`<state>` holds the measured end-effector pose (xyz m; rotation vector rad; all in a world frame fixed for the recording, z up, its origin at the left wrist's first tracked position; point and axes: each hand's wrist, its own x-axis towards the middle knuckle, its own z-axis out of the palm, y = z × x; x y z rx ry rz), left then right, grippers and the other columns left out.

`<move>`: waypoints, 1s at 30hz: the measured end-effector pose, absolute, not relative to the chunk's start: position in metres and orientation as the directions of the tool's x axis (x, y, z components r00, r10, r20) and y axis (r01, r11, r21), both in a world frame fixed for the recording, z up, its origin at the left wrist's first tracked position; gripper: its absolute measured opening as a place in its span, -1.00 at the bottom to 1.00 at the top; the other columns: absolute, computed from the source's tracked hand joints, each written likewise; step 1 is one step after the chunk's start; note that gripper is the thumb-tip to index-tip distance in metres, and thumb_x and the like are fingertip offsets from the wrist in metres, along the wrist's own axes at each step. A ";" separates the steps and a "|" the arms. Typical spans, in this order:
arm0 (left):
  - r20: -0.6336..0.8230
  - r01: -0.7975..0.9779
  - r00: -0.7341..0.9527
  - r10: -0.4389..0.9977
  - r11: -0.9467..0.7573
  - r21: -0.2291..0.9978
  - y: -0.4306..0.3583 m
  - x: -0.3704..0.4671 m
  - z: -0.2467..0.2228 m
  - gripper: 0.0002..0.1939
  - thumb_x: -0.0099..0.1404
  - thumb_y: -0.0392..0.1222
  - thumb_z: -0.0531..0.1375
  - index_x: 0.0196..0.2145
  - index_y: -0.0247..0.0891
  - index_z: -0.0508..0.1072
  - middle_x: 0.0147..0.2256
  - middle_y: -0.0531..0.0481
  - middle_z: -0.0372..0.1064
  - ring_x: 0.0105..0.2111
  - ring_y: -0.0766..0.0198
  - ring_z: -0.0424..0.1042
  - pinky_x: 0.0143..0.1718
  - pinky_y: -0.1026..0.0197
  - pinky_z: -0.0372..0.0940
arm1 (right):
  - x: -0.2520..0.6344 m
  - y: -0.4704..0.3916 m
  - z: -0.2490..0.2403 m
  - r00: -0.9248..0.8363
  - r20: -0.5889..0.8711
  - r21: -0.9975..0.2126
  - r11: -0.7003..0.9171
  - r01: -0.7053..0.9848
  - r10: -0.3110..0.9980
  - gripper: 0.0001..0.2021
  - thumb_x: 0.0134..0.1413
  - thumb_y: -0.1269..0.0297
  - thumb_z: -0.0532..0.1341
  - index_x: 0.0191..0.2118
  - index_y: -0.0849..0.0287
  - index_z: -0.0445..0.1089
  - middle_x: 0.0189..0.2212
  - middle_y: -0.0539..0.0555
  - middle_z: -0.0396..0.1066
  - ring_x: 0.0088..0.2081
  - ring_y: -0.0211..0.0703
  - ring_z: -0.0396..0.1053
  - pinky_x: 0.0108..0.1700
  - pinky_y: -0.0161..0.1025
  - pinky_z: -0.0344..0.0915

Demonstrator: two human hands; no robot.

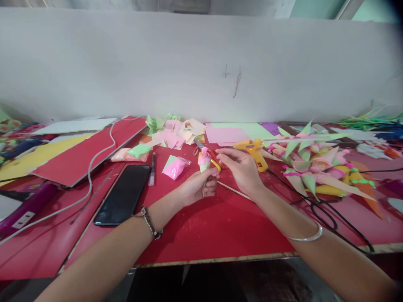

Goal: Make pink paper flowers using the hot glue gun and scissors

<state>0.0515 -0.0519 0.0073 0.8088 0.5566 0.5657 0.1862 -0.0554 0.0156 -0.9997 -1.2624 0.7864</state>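
Upright in my left hand [201, 186] is a small craft ice-cream cone [205, 161], pale green below with a swirl of pink clay on top. My fingers wrap round its lower part and hide the tip. Just right of the swirl, my right hand [244, 167] has thumb and forefinger pinched together; whatever is between them is too small to make out. Scissors [215, 159] with red and yellow handles lie behind the cone. A thin stick [234, 191] rests on the red table below my right hand. Left of the cone sits a bag of pink clay [176, 167].
A yellow glue gun [256, 153] lies beyond my right hand, its black cord [324, 209] looping right. Finished paper cones [310, 163] are heaped at right. A phone [122, 195], a pen [152, 167] and green clay [140, 151] lie left. Paper scraps [173, 134] line the back.
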 end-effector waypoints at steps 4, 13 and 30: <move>-0.239 -0.265 0.703 0.669 0.559 0.786 -0.052 0.053 0.005 -0.82 0.13 -0.20 0.10 -0.54 -0.29 0.17 -0.73 0.21 -0.03 -0.72 0.54 -0.03 -0.67 0.44 -0.08 | 0.185 -0.058 0.017 0.127 0.385 -0.923 0.385 0.028 0.914 -0.84 -0.11 0.29 0.21 -0.33 0.12 0.44 -0.37 0.00 0.46 -0.35 -0.28 0.40 -0.26 -0.28 0.34; -0.220 -0.290 0.701 0.679 0.553 0.781 -0.054 0.053 0.004 -0.78 0.07 -0.19 0.18 -0.53 -0.31 0.17 -0.70 0.21 -0.01 -0.69 0.56 -0.02 -0.63 0.46 -0.07 | 0.182 -0.065 0.024 -0.033 0.554 -0.802 0.544 0.248 0.832 -0.90 -0.08 0.34 0.18 -0.39 0.12 0.43 -0.39 0.00 0.42 -0.32 -0.27 0.36 -0.27 -0.29 0.31; -0.188 -0.316 0.646 0.739 0.484 0.816 -0.056 0.057 0.003 -0.75 0.11 -0.16 0.16 -0.56 -0.31 0.15 -0.71 0.19 0.00 -0.69 0.56 -0.01 -0.63 0.45 -0.05 | 0.181 -0.064 0.020 -0.133 0.652 -0.645 0.638 0.420 0.747 -0.88 -0.05 0.35 0.17 -0.35 0.06 0.44 -0.41 0.00 0.28 -0.33 -0.26 0.27 -0.31 -0.28 0.24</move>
